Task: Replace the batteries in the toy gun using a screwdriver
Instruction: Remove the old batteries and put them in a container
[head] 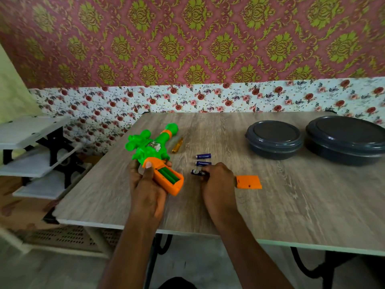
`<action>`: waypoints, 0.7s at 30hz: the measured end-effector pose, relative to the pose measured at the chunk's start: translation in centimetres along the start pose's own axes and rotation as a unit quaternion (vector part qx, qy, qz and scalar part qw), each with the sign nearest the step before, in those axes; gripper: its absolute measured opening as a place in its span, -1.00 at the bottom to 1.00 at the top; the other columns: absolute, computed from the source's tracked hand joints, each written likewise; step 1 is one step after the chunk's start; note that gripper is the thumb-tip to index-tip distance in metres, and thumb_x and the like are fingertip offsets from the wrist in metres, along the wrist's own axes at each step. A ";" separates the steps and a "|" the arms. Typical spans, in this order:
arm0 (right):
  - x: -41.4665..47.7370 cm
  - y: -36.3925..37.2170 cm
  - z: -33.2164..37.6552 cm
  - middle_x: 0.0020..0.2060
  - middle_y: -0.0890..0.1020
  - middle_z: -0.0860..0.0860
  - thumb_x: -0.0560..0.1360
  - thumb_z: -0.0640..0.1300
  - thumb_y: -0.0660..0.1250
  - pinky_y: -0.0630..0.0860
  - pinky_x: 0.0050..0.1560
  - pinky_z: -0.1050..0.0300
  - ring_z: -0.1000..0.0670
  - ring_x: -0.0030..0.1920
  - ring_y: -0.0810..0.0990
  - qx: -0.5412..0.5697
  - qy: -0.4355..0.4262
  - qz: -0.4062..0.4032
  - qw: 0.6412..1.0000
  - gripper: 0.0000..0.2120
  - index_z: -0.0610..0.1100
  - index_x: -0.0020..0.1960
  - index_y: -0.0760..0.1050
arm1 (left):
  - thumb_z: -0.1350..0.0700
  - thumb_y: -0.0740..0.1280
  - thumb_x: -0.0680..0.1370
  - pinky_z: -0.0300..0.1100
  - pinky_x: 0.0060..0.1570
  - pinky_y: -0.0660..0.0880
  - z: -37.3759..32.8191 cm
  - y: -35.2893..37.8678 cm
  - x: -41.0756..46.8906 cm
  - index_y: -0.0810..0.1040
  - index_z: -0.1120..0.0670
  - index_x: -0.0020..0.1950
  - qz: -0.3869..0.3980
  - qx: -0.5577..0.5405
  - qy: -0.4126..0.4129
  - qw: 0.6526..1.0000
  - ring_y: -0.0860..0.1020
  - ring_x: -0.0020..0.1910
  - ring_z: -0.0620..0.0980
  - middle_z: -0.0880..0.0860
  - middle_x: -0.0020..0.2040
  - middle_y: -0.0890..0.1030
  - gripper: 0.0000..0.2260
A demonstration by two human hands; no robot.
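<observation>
We see the toy gun (153,150), green with an orange grip and an orange band near the muzzle. Our left hand (146,190) holds it by the grip, with the barrel angled away from us. The battery compartment (168,175) in the grip stands open, showing green channels inside. Its orange cover (249,182) lies flat on the tabletop (291,195), well apart from the gun. The screwdriver (177,145), with an amber handle, lies just beside the barrel. A blue battery (203,156) and a second blue battery (204,163) lie parallel, close together. A darker third battery (199,172) sits just beside them, pinched by our right hand (216,180).
</observation>
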State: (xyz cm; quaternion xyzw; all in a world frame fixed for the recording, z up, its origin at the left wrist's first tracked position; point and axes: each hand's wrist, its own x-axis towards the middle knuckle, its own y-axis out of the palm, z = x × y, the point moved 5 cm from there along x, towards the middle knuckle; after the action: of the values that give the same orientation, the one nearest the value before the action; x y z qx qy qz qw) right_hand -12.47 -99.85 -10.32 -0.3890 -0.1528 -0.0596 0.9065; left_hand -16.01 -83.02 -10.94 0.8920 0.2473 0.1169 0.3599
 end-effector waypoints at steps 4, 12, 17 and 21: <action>0.0 0.3 0.0 0.19 0.50 -0.14 0.60 -0.33 0.27 0.53 0.13 0.10 -0.12 0.13 0.56 -0.026 0.013 0.002 1.000 -0.72 -0.16 0.22 0.64 | 0.24 0.16 0.70 0.10 -0.15 0.70 0.6 -0.4 -0.1 0.34 0.10 0.52 -0.020 0.001 -0.027 0.999 0.74 -0.07 0.10 0.27 0.35 0.54 -0.63; 0.7 -0.1 0.0 0.22 0.53 -0.15 0.61 -0.35 0.27 0.56 0.18 0.07 -0.12 0.19 0.54 -0.036 0.024 0.006 0.999 -0.69 -0.20 0.30 0.60 | 0.28 0.30 0.66 -0.04 -0.20 0.70 0.5 -1.3 0.1 0.50 0.23 0.35 -0.056 0.170 -0.049 0.983 0.71 0.07 0.12 0.22 0.17 0.68 -0.75; 1.3 0.0 0.0 0.24 0.50 -0.16 0.66 -0.29 0.21 0.51 0.12 0.09 -0.13 0.20 0.54 -0.048 0.036 0.019 0.998 -0.72 -0.18 0.29 0.59 | 0.08 0.55 0.47 0.16 -0.05 0.68 -0.6 -2.2 1.1 0.68 0.19 -0.15 -0.071 0.345 -0.022 0.936 0.74 -0.11 0.22 0.23 -0.17 0.74 -0.82; 1.5 0.4 -0.2 0.22 0.50 -0.16 0.66 -0.27 0.21 0.53 0.10 0.08 -0.12 0.18 0.54 -0.052 0.036 0.012 0.998 -0.73 -0.17 0.28 0.60 | -0.12 0.56 0.42 0.01 -0.14 0.66 -2.2 -2.2 1.0 0.66 0.14 -0.36 -0.101 0.488 0.047 0.866 0.70 -0.35 0.05 0.07 -0.43 0.68 -0.64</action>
State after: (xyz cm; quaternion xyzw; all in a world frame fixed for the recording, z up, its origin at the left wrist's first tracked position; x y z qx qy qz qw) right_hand -10.93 -99.73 -10.20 -0.4354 -0.1125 -0.0705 0.8904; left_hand -16.82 -79.83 -10.89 0.9173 0.3781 -0.0136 -0.1238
